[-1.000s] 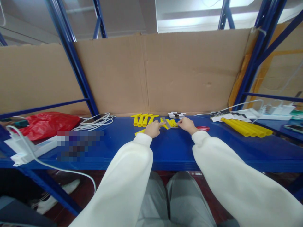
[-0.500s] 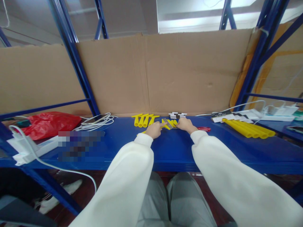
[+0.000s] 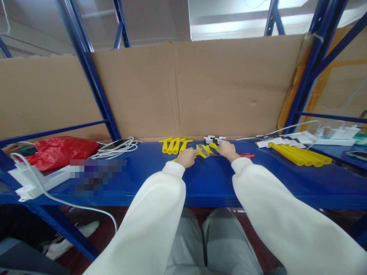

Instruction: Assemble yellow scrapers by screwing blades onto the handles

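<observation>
My left hand [image 3: 187, 157] is closed around the yellow handle of a tool with a flat metal blade [image 3: 205, 150], near the middle of the blue shelf. To its right, my right hand [image 3: 227, 150] is closed beside small yellow pieces [image 3: 213, 146]; what its fingers hold is too small to make out. Behind my left hand stand several yellow handles [image 3: 175, 146] in a row. Striped black-and-white pieces [image 3: 214, 139] lie stacked behind my right hand. A red item [image 3: 247, 155] rests just right of that hand.
Several yellow tubes [image 3: 299, 154] with black-and-white cards lie at the right. On the left are a red plastic bag [image 3: 61, 152], a coiled white cable [image 3: 117, 148] and a power strip [image 3: 57, 178]. A cardboard wall [image 3: 200, 88] stands behind the shelf [image 3: 160, 191].
My right hand has shifted slightly to the right, and more of the yellow pieces shows beside it. My left hand stays in nearly the same place.
</observation>
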Tool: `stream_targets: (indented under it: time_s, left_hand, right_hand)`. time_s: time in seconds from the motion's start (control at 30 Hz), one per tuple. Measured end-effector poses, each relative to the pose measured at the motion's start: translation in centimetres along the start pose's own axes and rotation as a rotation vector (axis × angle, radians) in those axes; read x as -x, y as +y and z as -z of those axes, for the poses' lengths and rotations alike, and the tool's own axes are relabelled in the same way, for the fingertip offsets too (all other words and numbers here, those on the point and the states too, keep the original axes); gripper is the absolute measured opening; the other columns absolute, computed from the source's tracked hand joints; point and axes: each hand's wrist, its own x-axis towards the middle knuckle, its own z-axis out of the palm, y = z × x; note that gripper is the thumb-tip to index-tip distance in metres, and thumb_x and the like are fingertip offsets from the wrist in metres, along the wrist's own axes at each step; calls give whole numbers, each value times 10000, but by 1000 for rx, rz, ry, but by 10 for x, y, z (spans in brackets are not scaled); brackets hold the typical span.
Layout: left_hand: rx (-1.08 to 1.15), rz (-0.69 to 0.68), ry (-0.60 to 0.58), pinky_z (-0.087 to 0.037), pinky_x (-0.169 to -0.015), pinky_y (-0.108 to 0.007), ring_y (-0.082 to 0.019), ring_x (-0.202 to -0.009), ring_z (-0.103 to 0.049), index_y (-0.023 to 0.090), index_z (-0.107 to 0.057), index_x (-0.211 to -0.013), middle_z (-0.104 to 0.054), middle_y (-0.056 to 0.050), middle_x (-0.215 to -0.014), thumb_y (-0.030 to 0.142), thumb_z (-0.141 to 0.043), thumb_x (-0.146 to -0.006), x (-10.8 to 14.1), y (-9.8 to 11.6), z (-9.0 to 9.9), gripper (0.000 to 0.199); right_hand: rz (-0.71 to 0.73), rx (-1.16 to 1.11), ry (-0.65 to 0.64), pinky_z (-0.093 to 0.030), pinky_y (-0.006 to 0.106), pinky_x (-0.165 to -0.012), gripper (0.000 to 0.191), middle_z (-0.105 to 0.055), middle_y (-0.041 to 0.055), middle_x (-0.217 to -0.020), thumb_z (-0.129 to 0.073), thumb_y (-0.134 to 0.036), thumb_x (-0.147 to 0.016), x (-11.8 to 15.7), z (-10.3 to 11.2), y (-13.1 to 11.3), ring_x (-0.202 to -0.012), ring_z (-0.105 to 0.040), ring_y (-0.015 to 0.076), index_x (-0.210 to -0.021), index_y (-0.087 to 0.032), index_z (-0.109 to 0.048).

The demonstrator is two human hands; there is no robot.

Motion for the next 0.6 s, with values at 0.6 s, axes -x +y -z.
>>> stream_targets:
  time_s: [0.6]
  left_hand:
    - [22,-36,7,-471,-998,-349,-249,-1146,-618,289,-482,-1458,-638,-111,-1215,132,-509,-911,0,-2,-1,569]
  right_hand:
    - [-375,-1193,57,-460,243,-469,100,-580,1,-614,-529,-258,-894,-5,11,10,-459,-533,123,-870,-169,-566]
